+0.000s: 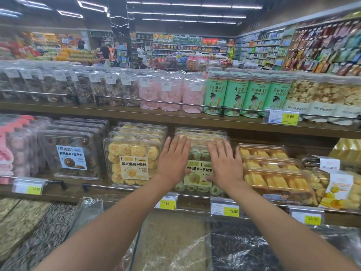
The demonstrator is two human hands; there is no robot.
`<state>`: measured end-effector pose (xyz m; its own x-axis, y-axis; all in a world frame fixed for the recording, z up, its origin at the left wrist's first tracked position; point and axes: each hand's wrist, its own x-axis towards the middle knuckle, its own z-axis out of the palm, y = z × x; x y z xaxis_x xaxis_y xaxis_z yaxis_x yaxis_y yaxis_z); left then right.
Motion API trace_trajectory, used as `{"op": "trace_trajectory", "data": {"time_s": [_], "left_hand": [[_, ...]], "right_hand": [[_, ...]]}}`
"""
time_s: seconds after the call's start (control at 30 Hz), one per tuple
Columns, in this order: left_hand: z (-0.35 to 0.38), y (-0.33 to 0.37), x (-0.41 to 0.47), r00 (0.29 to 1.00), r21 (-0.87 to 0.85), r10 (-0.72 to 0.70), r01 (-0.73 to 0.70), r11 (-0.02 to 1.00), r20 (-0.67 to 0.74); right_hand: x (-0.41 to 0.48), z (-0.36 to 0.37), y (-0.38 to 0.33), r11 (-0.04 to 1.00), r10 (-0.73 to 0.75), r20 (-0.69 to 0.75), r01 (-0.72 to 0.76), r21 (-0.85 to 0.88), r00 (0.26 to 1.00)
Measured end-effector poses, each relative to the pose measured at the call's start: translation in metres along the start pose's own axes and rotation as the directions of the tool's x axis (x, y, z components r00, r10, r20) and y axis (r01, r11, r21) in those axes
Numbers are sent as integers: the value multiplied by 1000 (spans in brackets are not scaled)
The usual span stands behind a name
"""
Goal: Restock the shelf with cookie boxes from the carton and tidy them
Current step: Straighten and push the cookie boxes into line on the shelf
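Pressing both palms against the front green cookie box (197, 155), the person is squaring it up on the middle shelf (66, 193). The left grip (172, 161) is lying spread over the box's 9 o'clock edge, with the fingers straight and pointing toward 12. The right grip (224, 165) is lying spread over the 3 o'clock edge, and neither is curling round anything.

The box is leaning back behind the rail with its label facing out, heading a row of clear boxes that is running back toward 12 o'clock. The yellow cookie box (132, 161) is standing just beside it at 9 o'clock, and the orange cake trays (273, 173) are sitting at 3 o'clock. The carton is nowhere in sight from where I am standing.

To me this is looking like the tidying step, since the row is already looking full. The next move is probably calling for an even push from both sides toward 12, bringing the face level with its yellow neighbour. It is also calling for light pressure, as the thin lid is likely to flex.
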<state>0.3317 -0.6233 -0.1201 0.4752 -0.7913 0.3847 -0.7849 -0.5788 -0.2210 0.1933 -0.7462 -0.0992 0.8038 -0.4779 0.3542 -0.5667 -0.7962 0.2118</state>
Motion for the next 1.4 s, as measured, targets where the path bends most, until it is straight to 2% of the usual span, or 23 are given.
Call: {"op": "trace_trajectory", "data": {"time_s": [0.33,0.5,0.77,0.87,0.97,1.07,1.13,1.4], "left_hand": [[-15,-14,-23,999,-12,12,-12,1000,32],[-27,-33,-50,1000,-27,5,-5,1000,25],[-44,-50,-103,999,-56,36,-34,998,38],[-49,-50,-121,996,-71,69,-65,995,58],[-49,-45,-139,989,-119,138,-132,984,44],[-50,-33,-155,982,-160,184,-176,971,35],[-51,-23,-162,980,-192,196,-187,963,24],[-50,21,-161,962,-266,272,-261,928,7]], "right_hand": [[-8,-19,3,998,-38,67,34,54,997],[-18,-29,-1,996,16,102,-24,82,995],[-57,-45,-14,990,91,95,-101,97,991],[-82,-50,-20,992,95,49,-99,80,994],[-110,-55,-20,991,116,20,-117,58,993],[-135,-59,-13,991,133,91,-135,12,987],[-150,-61,-6,988,155,88,-155,-9,984],[-186,-68,37,968,249,105,-251,10,963]]}}
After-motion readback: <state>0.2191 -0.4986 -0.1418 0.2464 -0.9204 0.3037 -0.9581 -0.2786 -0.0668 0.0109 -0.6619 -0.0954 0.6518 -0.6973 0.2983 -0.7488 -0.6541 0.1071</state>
